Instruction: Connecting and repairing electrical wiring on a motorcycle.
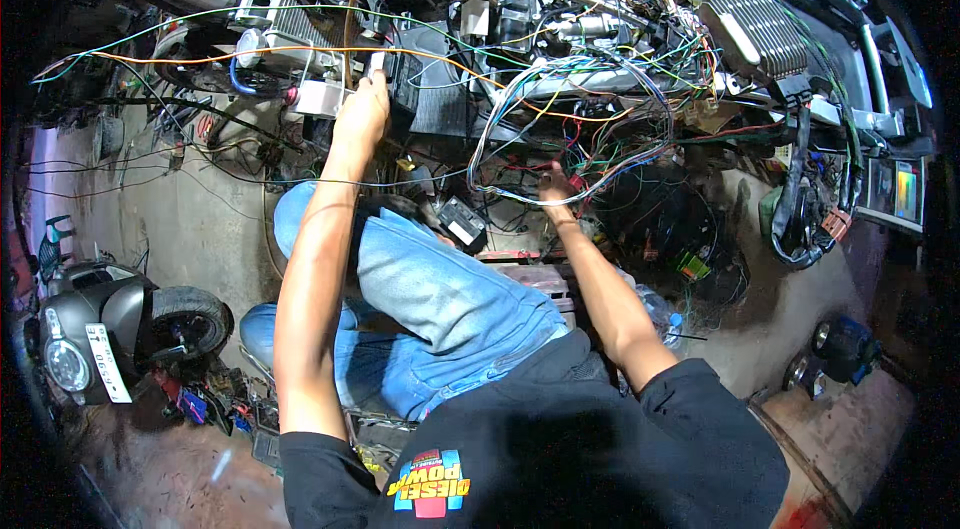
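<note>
My left hand (365, 109) is closed on the edge of a dark housing (400, 79) low on the exposed metal dashboard frame (540, 81), just right of a silver finned unit (305, 19). My right hand (556, 187) is lower, among hanging wires below a large loose wire loop (485, 139); its fingers are bent beside red wires or parts, and what they hold is hard to make out. A small black box with a pale top (460, 221) lies down to its left. Thin coloured wires cross above both forearms.
A dark scooter (85, 329) stands lower left. At the right are a cable bundle with connectors (830, 229) and a lit screen (890, 191). A second finned unit (750, 34) sits upper right. A plastic bottle (660, 314) is beside my right forearm, and dark equipment (840, 349) lies lower right.
</note>
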A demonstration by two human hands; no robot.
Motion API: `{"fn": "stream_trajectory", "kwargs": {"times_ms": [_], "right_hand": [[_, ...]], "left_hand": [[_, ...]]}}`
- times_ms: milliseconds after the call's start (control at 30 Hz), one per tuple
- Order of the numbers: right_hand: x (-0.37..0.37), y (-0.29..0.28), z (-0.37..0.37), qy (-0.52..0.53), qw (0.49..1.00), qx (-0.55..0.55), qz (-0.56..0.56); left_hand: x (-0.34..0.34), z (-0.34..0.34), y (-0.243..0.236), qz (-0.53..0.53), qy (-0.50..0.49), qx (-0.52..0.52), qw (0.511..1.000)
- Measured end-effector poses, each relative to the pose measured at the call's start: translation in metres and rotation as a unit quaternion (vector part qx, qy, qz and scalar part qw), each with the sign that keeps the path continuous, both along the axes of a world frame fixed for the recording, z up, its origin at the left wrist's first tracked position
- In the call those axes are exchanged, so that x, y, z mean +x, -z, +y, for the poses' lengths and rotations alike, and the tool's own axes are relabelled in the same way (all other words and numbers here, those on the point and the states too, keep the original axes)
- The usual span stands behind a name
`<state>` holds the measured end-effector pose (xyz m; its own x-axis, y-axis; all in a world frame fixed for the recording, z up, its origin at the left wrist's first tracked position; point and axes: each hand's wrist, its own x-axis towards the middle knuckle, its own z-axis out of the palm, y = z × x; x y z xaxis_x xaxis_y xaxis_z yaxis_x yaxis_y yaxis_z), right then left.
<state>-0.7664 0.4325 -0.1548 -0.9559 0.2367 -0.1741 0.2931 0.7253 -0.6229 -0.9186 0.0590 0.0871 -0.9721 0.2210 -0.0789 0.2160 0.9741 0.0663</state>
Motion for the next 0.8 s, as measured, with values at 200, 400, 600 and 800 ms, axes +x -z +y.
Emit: {"fn": "stream_trajectory", "kwargs": {"times_ms": [200,400,600,800], "right_hand": [[0.008,0.004,0.016,-0.007,0.969,0.058,-0.242],[0.047,0.016,0.040,-0.049,0.957,0.201,-0.203],[0.059,0.008,0.061,-0.081,0.958,0.242,-0.133],[0.051,-0.013,0.054,-0.031,0.947,0.243,-0.208]], "left_hand": [[0.009,0.003,-0.005,-0.011,-0.016,0.027,0.999],[0.006,0.011,0.004,0.035,-0.064,0.016,0.997],[0.002,0.015,0.005,0.068,-0.079,0.000,0.995],[0.003,0.025,0.000,0.077,-0.118,-0.039,0.989]]}}
